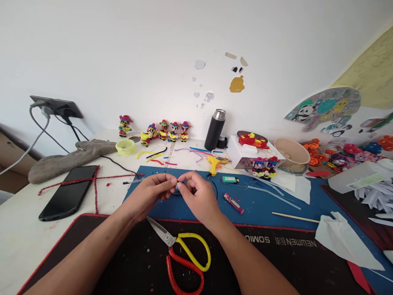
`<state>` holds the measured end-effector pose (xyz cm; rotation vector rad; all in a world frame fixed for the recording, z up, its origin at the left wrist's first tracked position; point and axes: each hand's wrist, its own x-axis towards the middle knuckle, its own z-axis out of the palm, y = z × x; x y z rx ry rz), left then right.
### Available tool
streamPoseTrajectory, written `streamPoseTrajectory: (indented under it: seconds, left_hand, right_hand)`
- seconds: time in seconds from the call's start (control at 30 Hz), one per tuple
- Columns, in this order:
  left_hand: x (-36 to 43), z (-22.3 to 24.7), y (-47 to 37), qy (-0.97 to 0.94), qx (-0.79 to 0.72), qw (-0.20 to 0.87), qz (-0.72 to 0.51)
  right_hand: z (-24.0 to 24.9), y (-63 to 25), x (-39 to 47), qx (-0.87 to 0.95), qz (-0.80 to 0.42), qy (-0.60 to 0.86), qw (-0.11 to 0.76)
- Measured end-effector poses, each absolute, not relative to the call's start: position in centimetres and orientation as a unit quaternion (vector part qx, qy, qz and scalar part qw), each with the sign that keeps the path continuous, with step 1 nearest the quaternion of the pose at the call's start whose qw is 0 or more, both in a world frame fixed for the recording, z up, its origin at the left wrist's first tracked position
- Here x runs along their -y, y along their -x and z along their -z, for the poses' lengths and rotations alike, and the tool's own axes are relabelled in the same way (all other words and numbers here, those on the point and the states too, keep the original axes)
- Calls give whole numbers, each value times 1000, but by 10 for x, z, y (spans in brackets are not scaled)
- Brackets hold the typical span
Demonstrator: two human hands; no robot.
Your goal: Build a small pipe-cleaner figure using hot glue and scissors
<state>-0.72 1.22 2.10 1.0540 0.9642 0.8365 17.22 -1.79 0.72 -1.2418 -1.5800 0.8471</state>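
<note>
We hold a tiny, mostly hidden blue piece (177, 188) at the frame's centre, our left hand (152, 192) and right hand (199, 194) both pinched closed on it, above the scissors (169, 240) at lower centre.

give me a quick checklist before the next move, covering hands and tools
1. Left hand and right hand brought together: ok, their fingertips meet over the blue mat.
2. Small piece at the fingertips in clear sight: not ok, the fingers cover most of it.
3. Scissors set down: ok, on the black mat, handles toward the person.
4. Lighter unlit: ok, no flame shows.
5. Glue gun hot enough: cannot tell, heat does not show.
6. Phone uncovered: not ok, a red fuzzy stem lies across it.
</note>
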Motion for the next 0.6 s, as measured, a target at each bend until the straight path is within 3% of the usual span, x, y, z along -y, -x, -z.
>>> streamPoseTrajectory:
  seconds: [0.43, 0.6]
  left_hand:
    - [-15, -25, 9, -474, -415, 663, -405]
    - [-14, -27, 10, -463, -408, 673, -408]
  right_hand:
    - [-5, -178, 15, 585, -399, 519, 480]
    - [2, -196, 13, 600, -364, 547, 456]
